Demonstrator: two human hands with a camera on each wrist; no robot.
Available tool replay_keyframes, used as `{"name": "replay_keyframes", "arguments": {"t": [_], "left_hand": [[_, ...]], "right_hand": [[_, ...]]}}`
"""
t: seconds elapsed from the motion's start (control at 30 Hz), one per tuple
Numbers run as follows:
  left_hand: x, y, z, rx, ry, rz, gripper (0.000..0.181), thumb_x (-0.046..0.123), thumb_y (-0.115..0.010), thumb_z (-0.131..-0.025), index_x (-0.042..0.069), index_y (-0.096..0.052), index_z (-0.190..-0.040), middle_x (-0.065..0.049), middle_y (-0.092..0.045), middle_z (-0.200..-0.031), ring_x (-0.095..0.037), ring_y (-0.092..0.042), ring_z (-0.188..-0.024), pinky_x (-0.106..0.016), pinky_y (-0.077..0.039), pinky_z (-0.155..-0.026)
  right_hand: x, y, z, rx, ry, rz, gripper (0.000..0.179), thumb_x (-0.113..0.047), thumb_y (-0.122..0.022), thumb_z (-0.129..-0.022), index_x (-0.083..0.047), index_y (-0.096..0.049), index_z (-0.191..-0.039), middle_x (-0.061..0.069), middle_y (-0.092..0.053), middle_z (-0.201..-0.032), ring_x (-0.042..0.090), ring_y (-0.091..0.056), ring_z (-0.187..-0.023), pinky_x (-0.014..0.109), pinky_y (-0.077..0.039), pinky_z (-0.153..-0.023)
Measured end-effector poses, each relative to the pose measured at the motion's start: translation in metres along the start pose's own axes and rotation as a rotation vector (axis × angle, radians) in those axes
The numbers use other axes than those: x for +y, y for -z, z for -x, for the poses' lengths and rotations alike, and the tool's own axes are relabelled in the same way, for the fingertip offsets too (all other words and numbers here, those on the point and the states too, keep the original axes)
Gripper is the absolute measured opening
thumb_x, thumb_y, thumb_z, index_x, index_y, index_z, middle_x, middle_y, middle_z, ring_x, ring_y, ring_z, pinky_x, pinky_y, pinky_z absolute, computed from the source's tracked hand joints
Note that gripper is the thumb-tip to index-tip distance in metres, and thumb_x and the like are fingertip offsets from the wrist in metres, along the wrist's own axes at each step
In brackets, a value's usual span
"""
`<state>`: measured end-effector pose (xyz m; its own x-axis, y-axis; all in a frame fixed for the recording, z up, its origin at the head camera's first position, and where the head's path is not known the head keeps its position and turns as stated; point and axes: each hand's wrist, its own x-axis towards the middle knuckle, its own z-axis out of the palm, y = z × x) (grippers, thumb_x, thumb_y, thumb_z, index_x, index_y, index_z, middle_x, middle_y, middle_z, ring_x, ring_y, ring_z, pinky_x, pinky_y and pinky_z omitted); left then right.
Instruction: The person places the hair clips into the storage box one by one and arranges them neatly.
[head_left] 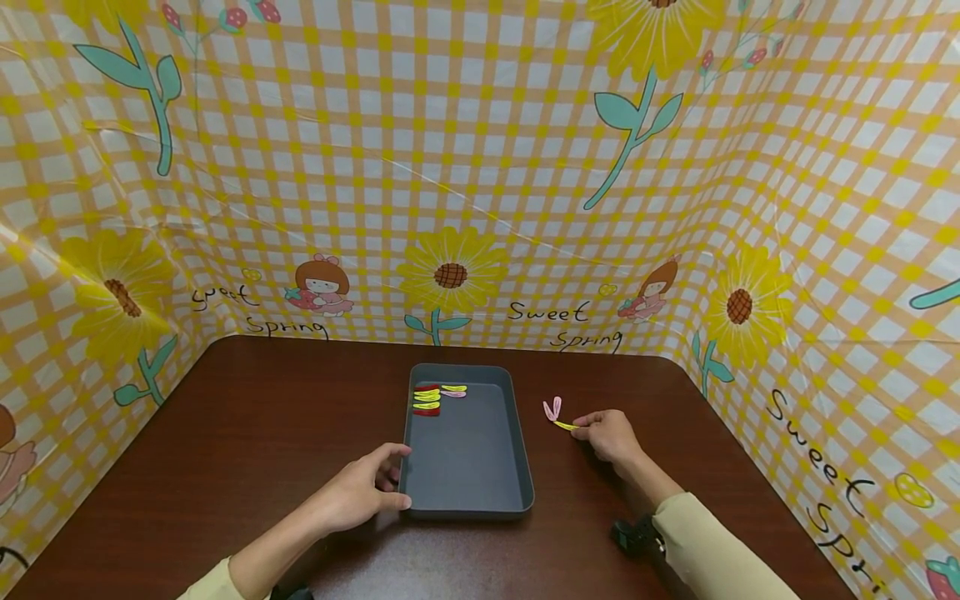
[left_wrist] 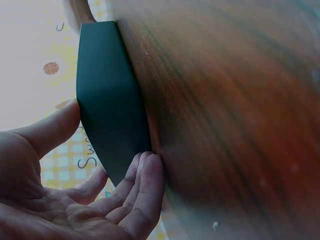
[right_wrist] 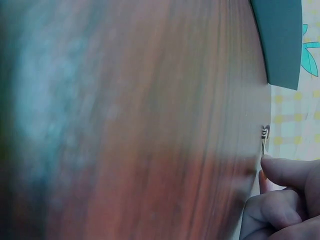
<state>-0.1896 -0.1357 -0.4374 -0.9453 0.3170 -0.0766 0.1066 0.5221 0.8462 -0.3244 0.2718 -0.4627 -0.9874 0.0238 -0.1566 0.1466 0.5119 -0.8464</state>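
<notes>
A dark grey rectangular tray [head_left: 468,467] lies on the table. My left hand [head_left: 360,493] grips its left side, thumb at the rim and fingers at the lower edge of the wall [left_wrist: 107,95]. Several red and yellow hair clips [head_left: 427,400] lie in a column at the tray's upper left, with a yellow clip [head_left: 454,388] and a pink clip [head_left: 453,395] beside them. To the tray's right, my right hand [head_left: 609,435] pinches one end of a yellow hair clip [head_left: 566,426]. Its other end meets pink clips [head_left: 556,408] spread in a V on the table.
The dark brown wooden table [head_left: 247,433] is enclosed by a yellow checked cloth [head_left: 480,167] at the back and sides. A small black device [head_left: 633,535] is by the right sleeve.
</notes>
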Motion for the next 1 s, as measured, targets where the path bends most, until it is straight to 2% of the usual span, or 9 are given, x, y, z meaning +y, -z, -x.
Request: {"name": "replay_keyframes", "arguments": {"t": [0.37, 0.77, 1.0], "left_hand": [[0.001, 0.001, 0.001, 0.000, 0.005, 0.001, 0.065, 0.017, -0.081, -0.084, 0.008, -0.051, -0.140, -0.009, -0.061, -0.110, -0.020, -0.057, -0.095, -0.038, -0.047, -0.079], [0.001, 0.001, 0.001, -0.002, 0.006, 0.003, 0.065, 0.017, -0.081, -0.084, 0.007, -0.051, -0.140, -0.009, -0.061, -0.110, -0.019, -0.057, -0.095, -0.038, -0.048, -0.079], [0.002, 0.000, 0.001, 0.000, 0.004, 0.005, 0.064, 0.016, -0.082, -0.084, 0.007, -0.051, -0.140, -0.009, -0.061, -0.109, -0.019, -0.057, -0.094, -0.037, -0.047, -0.079]], "right_hand": [[-0.011, 0.002, 0.001, -0.028, 0.027, 0.017, 0.020, -0.005, -0.066, -0.091, 0.007, -0.069, -0.107, -0.008, -0.037, -0.049, 0.007, -0.027, -0.040, 0.024, -0.026, -0.040], [-0.040, 0.000, -0.004, -0.049, 0.061, 0.056, 0.020, -0.008, -0.066, -0.095, 0.004, -0.072, -0.109, -0.007, -0.039, -0.049, 0.008, -0.025, -0.040, 0.025, -0.025, -0.040], [-0.059, -0.008, -0.008, -0.067, 0.085, 0.039, 0.023, -0.008, -0.066, -0.093, 0.007, -0.070, -0.111, -0.008, -0.038, -0.048, 0.008, -0.026, -0.040, 0.026, -0.025, -0.042]]}}
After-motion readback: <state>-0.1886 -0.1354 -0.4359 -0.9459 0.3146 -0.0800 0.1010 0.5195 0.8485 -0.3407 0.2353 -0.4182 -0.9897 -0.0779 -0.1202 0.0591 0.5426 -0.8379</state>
